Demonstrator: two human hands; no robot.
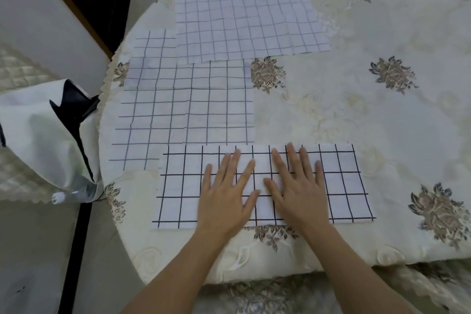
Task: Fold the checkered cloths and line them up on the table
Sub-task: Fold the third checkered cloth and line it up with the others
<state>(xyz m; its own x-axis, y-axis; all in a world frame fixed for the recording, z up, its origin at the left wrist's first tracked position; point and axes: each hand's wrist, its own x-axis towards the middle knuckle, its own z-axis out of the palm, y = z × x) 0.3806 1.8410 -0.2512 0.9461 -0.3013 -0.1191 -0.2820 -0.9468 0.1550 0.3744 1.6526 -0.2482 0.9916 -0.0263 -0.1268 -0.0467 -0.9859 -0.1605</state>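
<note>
Both flat, spread hands, left hand (227,194) and right hand (297,187), press the folded cloth (344,183) nearest the table edge (254,273); smoothing outward should sharpen its crease.

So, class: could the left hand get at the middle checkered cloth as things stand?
Probably yes: the left hand lies flat on the near cloth, and the middle cloth spreads just beyond its fingers, with nothing standing between.

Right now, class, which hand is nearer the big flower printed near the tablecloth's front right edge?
Right. The right hand lies flat on the folded checkered cloth, to the left of that flower; the left hand lies flat beside it, farther left.
</note>
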